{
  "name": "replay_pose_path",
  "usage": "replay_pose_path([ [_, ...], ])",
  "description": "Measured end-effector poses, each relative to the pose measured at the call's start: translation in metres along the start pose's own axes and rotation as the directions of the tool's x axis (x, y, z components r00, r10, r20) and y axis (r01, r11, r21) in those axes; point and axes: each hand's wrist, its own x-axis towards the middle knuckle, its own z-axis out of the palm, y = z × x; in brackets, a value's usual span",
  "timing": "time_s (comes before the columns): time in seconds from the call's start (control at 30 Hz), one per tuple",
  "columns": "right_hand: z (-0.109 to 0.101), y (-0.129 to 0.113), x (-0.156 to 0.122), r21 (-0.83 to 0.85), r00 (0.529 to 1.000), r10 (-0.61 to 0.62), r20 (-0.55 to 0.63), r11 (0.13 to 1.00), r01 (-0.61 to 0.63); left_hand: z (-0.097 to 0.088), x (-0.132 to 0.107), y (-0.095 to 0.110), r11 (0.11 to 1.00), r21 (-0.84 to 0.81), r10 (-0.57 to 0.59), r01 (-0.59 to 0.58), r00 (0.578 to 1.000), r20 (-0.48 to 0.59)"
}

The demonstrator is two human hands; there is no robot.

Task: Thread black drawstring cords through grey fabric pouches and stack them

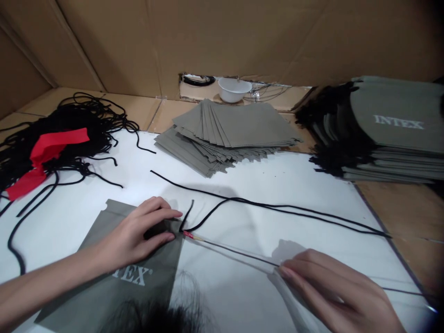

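Observation:
My left hand (137, 231) lies on a grey fabric bag (135, 289) printed INTEX, holding it near its top corner. My right hand (333, 291) pinches a thin metal rod (236, 247) at the lower right. The rod's red tip (188, 235) meets a black cord (277, 208) at the bag's edge, just beyond my left fingertips. From there the cord runs right across the white sheet in a long doubled loop, and a short end sticks up. Part of the bag is hidden under my left hand.
A white sheet (243, 217) covers the work surface. Behind it lie a pile of flat grey fabric pieces (225, 134), a tangle of black cords (69, 125) with a red strip (48, 152), a stack of corded INTEX bags (391, 125), and a white bowl (233, 89) against cardboard walls.

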Motion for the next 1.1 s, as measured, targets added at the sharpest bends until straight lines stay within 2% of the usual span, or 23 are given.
replay_pose_path([
  [0.13, -0.003, -0.003, 0.003, -0.008, 0.998, -0.067, -0.021, 0.998, 0.066, -0.002, 0.001, 0.002, 1.000, -0.024, -0.018, 0.018, 1.000, -0.010],
  [0.3, -0.004, -0.006, 0.002, -0.014, 0.991, -0.111, -0.076, 0.994, 0.111, -0.008, 0.004, 0.006, 0.994, -0.057, -0.094, 0.094, 0.995, 0.015],
  [0.53, -0.006, -0.008, 0.001, -0.018, 0.996, -0.052, -0.067, 0.999, 0.050, -0.012, 0.006, 0.003, 0.975, -0.127, -0.176, 0.180, 0.983, 0.043],
  [0.6, -0.006, -0.006, 0.002, -0.039, 0.998, -0.037, -0.051, 0.999, 0.035, -0.012, 0.006, 0.003, 0.982, -0.109, -0.150, 0.154, 0.988, 0.047],
  [0.77, -0.006, -0.002, 0.001, -0.030, 0.999, 0.026, -0.035, 0.999, -0.027, -0.009, 0.004, 0.005, 0.999, 0.019, 0.025, -0.025, 1.000, 0.000],
  [1.1, -0.004, 0.002, 0.002, 0.028, 0.996, 0.089, 0.015, 0.996, -0.089, -0.006, 0.001, 0.001, 0.993, 0.062, 0.100, -0.097, 0.994, -0.038],
])
